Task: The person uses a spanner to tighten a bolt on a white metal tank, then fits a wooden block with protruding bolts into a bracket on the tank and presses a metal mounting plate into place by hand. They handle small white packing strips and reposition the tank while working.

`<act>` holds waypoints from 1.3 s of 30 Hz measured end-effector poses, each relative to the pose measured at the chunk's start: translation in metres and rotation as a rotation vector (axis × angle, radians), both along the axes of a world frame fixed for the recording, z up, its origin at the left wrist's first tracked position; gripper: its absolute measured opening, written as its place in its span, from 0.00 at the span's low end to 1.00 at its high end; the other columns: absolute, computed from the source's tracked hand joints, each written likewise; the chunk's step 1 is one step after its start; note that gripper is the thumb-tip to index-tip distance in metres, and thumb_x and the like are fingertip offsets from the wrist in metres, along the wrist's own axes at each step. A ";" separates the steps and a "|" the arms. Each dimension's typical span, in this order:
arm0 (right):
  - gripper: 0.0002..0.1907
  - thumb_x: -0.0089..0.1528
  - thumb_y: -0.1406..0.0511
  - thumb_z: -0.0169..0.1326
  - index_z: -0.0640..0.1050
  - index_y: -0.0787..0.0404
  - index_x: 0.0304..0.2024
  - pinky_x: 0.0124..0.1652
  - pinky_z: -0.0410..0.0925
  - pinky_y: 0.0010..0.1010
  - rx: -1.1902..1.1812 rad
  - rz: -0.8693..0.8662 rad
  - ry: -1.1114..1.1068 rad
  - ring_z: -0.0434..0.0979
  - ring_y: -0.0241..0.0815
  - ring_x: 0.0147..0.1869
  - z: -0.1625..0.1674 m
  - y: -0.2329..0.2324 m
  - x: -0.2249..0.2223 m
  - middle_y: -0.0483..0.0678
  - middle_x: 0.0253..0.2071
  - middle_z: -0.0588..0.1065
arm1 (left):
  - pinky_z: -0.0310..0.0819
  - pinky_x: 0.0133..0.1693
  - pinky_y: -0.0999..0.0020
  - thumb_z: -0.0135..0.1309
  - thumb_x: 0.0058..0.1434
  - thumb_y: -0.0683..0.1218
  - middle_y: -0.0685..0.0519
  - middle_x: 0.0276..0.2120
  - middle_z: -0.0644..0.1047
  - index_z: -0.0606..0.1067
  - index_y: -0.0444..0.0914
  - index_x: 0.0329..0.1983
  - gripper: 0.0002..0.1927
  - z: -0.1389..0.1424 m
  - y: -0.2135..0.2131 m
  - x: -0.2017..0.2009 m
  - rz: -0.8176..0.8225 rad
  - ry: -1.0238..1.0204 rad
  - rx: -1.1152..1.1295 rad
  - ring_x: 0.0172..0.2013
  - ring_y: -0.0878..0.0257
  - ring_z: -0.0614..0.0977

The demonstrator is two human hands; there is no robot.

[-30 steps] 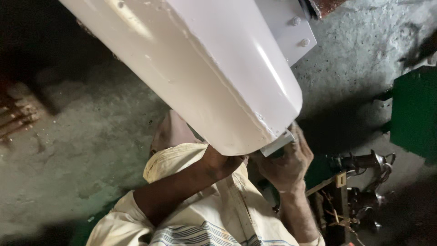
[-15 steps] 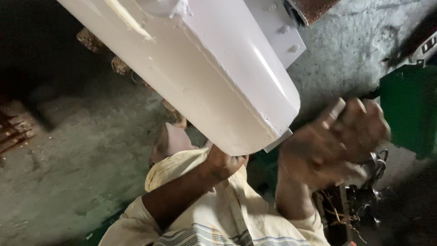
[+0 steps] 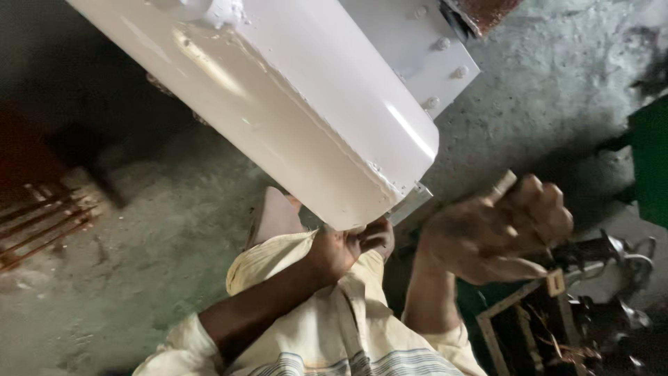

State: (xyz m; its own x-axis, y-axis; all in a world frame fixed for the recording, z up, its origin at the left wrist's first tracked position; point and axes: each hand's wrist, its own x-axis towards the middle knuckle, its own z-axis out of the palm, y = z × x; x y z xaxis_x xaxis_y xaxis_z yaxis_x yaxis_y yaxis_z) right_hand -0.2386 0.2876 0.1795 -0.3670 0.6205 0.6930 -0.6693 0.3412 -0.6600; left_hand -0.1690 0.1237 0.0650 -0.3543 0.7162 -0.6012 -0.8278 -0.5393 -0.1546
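A large white-painted metal cylinder (image 3: 292, 104) slants across the upper view, with a bolted white plate (image 3: 424, 56) on its side. My left hand (image 3: 351, 247) reaches up beneath the cylinder's lower end, fingers curled against its rim next to a small metal tab (image 3: 410, 202). My right hand (image 3: 494, 230) hangs in the air to the right of that end, apart from the cylinder. It is closed in a fist, and a small tan stub (image 3: 504, 182) sticks out at the top. What the stub belongs to is hidden inside the fist.
Rough grey concrete floor (image 3: 557, 83) lies below. A green object (image 3: 654, 160) stands at the right edge. A wooden frame with tangled metal parts (image 3: 557, 306) sits lower right. Rusty bars (image 3: 35, 223) lie at the left. A pinkish cloth (image 3: 275, 216) shows under the cylinder.
My right hand left the cylinder's end, swung out to the right and closed into a fist. The left hand stayed under the rim. The view shifted slightly.
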 end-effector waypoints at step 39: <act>0.25 0.76 0.50 0.40 0.69 0.54 0.68 0.70 0.62 0.38 -0.069 -0.114 0.072 0.67 0.39 0.74 -0.054 -0.006 -0.006 0.44 0.70 0.69 | 0.75 0.45 0.66 0.52 0.66 0.43 0.48 0.40 0.80 0.77 0.29 0.54 0.17 0.047 -0.087 0.044 -0.379 0.611 -0.400 0.40 0.61 0.80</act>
State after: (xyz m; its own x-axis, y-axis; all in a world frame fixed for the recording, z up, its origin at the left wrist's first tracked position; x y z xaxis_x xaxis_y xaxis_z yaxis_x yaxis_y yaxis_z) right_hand -0.2445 0.2816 0.1259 -0.2421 0.7026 0.6692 -0.6752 0.3733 -0.6362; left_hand -0.1254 0.0371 0.1122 -0.4790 0.6255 -0.6159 -0.8406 -0.1247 0.5271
